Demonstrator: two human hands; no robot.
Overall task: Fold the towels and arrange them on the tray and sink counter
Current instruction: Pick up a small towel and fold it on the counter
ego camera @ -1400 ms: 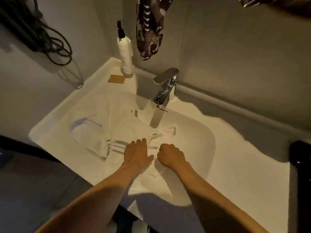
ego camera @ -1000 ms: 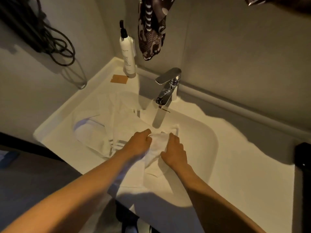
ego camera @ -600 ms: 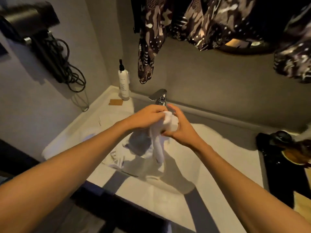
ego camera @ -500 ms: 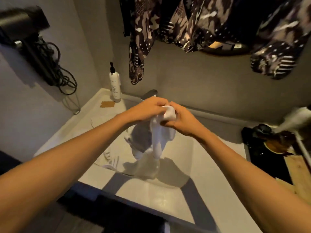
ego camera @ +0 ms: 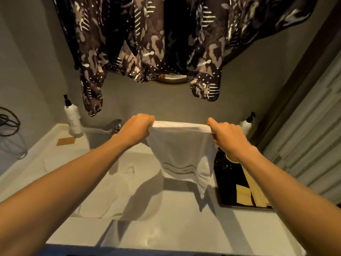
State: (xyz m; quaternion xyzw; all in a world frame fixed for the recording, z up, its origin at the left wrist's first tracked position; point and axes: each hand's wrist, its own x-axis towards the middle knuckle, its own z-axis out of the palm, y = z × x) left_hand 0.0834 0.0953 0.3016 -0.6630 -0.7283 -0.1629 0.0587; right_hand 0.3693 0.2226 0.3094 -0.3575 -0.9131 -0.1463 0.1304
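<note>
your left hand (ego camera: 137,129) and right hand (ego camera: 227,138) each have their fingers curled over a top corner of the white terry towel with grey stripes near its hem (ego camera: 181,152), stretching its upper edge taut in the air above the pale sink surface (ego camera: 166,231). the towel hangs free, its lower edge clear of the basin, with one bottom corner trailing lower on the right.

that uneven hem is the first risk: if you fold now, the edges likely won't meet and the fold comes out skewed. the trailing corner hangs just beside the dark rectangular tray (ego camera: 230,183) at the right, so a careless swing could drag across what lies on it. a second white towel (ego camera: 103,191) lies crumpled in the basin below; lowering this one onto it could tangle the two. the chrome faucet (ego camera: 112,125) behind your left hand could snag the cloth or wet it.
</note>
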